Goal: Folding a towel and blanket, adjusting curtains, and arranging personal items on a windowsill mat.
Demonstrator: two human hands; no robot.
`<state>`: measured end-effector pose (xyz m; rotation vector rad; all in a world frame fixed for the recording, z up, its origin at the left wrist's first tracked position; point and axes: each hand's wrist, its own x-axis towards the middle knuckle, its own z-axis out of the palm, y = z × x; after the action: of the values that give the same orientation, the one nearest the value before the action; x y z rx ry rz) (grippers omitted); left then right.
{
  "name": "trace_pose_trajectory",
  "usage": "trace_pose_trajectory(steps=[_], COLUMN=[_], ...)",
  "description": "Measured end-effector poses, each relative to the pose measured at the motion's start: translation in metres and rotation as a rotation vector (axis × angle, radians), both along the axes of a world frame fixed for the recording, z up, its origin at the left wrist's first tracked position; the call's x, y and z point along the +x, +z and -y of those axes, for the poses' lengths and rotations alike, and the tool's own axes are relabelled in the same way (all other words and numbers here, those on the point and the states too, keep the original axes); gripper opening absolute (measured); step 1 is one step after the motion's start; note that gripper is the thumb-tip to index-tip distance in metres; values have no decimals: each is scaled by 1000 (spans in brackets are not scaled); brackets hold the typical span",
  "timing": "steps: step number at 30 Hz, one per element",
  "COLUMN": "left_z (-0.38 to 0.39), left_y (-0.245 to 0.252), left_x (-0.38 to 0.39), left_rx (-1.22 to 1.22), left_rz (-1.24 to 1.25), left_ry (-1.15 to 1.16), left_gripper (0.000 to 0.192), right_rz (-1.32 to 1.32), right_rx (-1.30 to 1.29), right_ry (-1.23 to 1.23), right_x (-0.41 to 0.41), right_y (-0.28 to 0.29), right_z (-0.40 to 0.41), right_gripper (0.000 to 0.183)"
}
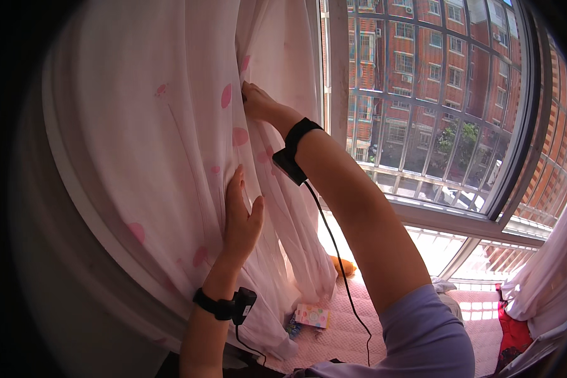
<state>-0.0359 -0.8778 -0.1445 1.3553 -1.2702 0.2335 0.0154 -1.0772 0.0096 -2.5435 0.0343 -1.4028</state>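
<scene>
A sheer pale pink curtain point(137, 156) with darker pink petal shapes hangs in long folds before me. My left hand point(243, 217) lies against these folds, thumb apart from the fingers; part of the fingers is hidden by the cloth. Higher up, my right hand point(261, 101) reaches to a dark gap between two folds. Its fingertips are mostly out of sight there, so a grip on the fabric cannot be made out. Each forearm wears a black strap with a small box: one at the left wrist point(224, 304), one at the right wrist point(293, 153).
Black cables point(336, 255) trail down from both boxes. Right of the curtain stands a framed window point(449, 222) with metal bars outside. Below lie a pink quilted cover point(330, 347), a dotted box point(313, 315), an orange object point(344, 266) and red fabric point(515, 330). Another curtain point(543, 283) hangs at right.
</scene>
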Motion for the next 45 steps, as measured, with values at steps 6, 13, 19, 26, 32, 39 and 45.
trace_pose_trajectory(steps=[6,13,19,26,32,39,45], left_z=[-6,2,23,60,86,88,100], left_y=[-15,-28,-53,-70,-103,-112,-170], left_x=[11,11,21,5,-20,-156,-263], left_rx=[41,55,23,158,195,266,456], left_rz=[14,-30,-49,-27,-19,-44,-79], left_ry=[15,-47,-122,-268,-211,-301,-378], left_gripper=[58,57,56,56,57,61,64], right_rz=[-54,-37,-237,-400,-580,-629,-525], right_rx=[344,561,656,553,580,743,1016], right_ry=[13,62,30,-41,-113,-289,-325], right_x=[-12,-35,-65,-124,-203,-361,-538], right_y=[-98,-181,-237,-293,-311,-305,-286], right_z=[-7,5,-20,-12,-35,-45,-44], right_gripper=[29,21,29,32,55,56,51])
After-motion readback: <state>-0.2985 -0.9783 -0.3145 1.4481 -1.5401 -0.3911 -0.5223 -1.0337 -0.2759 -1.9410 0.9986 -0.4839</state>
